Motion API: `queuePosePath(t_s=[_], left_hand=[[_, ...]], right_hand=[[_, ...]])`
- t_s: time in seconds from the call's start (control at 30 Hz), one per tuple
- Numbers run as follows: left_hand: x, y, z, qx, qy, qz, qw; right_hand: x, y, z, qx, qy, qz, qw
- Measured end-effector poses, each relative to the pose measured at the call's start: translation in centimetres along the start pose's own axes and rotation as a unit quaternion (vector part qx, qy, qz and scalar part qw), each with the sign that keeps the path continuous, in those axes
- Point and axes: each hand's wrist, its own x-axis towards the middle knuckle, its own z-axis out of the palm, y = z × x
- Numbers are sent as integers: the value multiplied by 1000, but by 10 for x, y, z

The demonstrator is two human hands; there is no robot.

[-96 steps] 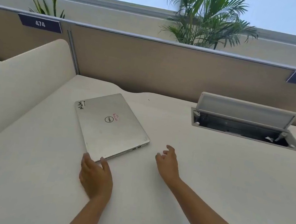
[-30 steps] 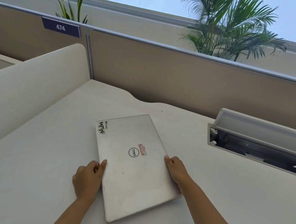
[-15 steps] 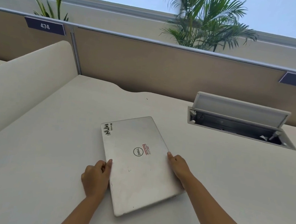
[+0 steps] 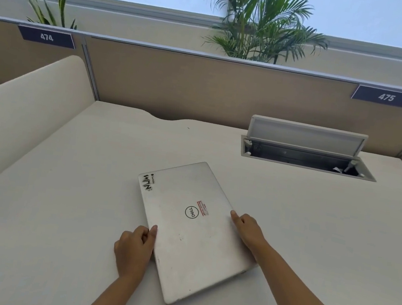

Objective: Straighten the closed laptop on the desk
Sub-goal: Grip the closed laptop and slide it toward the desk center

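A closed silver laptop [image 4: 192,230] with a round logo and stickers on its lid lies flat on the white desk [image 4: 62,185], turned at an angle to the desk's edges. My left hand [image 4: 135,248] grips its left long edge, thumb on the lid. My right hand [image 4: 248,231] presses against its right long edge, fingers curled along the side.
An open cable hatch [image 4: 305,150] with a raised lid is sunk in the desk at the back right. A tan partition [image 4: 215,90] with number plates runs along the back. A curved white divider [image 4: 21,108] stands on the left. Plants rise behind the partition.
Both hands came onto the laptop's long edges and pulled it nearer and toward the desk's middle, turning it. Over the last half second it has barely moved.
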Motion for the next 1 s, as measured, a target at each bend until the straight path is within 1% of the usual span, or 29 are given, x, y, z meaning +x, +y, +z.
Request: queuePosePath(t_s=[0.13, 0.3, 0.57, 0.83, 1.0], left_hand=[[-3, 2, -3, -9, -14, 2, 1000], [-12, 0, -5, -15, -28, 16, 999], [-11, -2, -5, -4, -38, 17, 999], [-10, -4, -3, 5, -24, 17, 1000], [-10, -4, -1, 23, -17, 16, 999]], right_hand=[[-1, 5, 0, 12, 6, 32, 999], [-2, 8, 1, -8, 6, 42, 999], [-5, 9, 0, -28, 10, 17, 999], [-8, 10, 0, -37, 18, -11, 999], [-8, 11, 0, -32, 13, -7, 999]])
